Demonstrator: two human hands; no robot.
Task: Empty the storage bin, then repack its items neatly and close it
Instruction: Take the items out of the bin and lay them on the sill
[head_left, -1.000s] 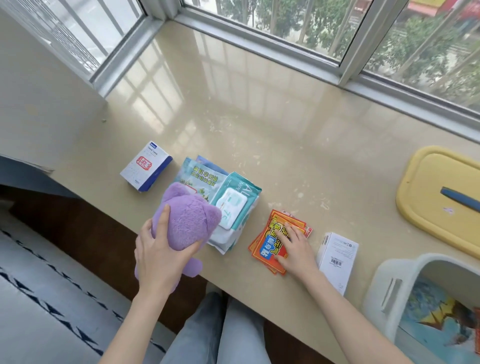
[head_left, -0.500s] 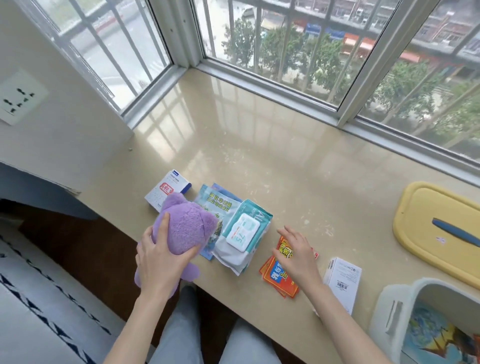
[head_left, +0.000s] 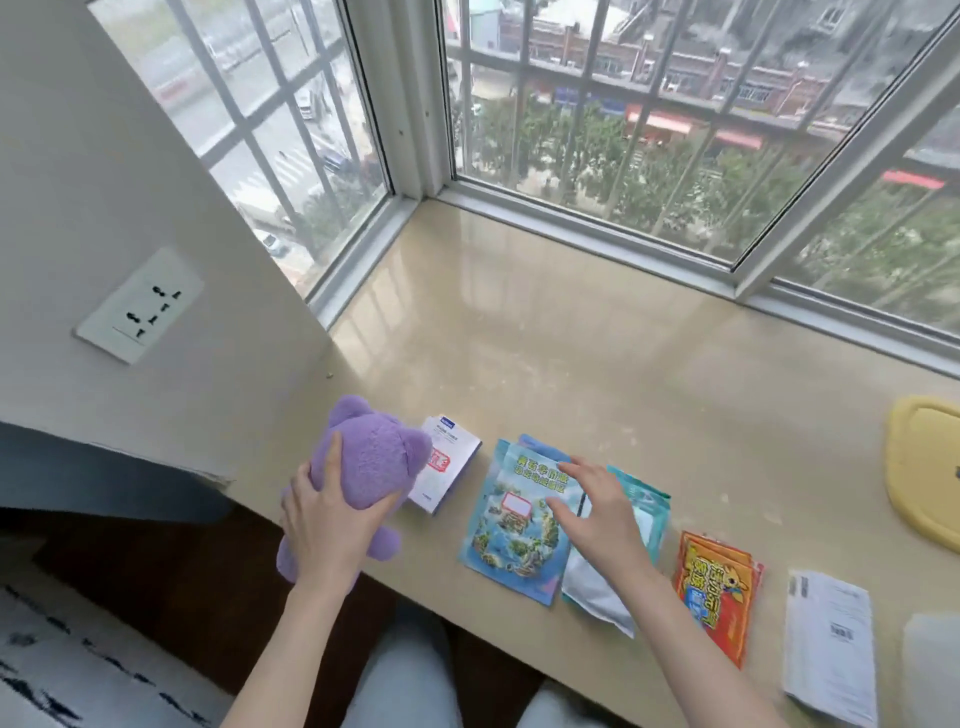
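The left hand grips purple plush toy, 9 o'clock of blue packet; right hand spread wide over it and wipes pack

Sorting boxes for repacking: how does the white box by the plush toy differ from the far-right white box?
The left white box shows a red label; the far-right white box shows a barcode. The plush toy hides part of the first; the second lies uncovered. Both lie flat on the sill.
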